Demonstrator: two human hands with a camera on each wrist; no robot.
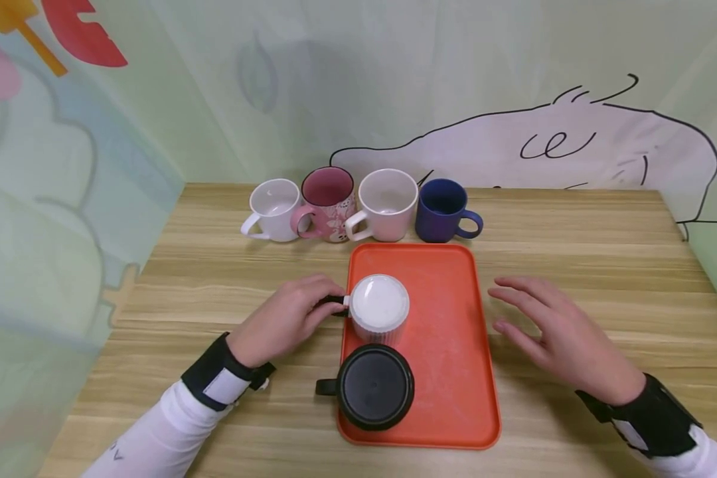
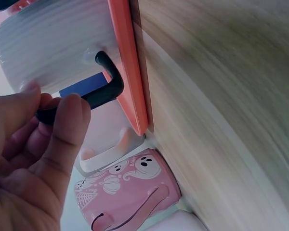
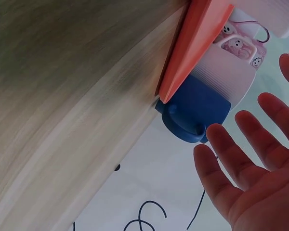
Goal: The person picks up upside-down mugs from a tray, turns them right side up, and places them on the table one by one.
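Observation:
On the red tray stands a ribbed white mug, a round white face turned up. My left hand pinches its black handle between thumb and fingers, at the tray's left edge. Nearer to me on the tray is a black mug, a flat black face up and its handle pointing left. My right hand is to the right of the tray, fingers spread and touching nothing. In the right wrist view its fingers appear apart and slightly bent.
Behind the tray a row of mugs stands upright: white, pink with ghost drawings, pale pinkish-white and dark blue. The wooden table ends at a printed cloth backdrop.

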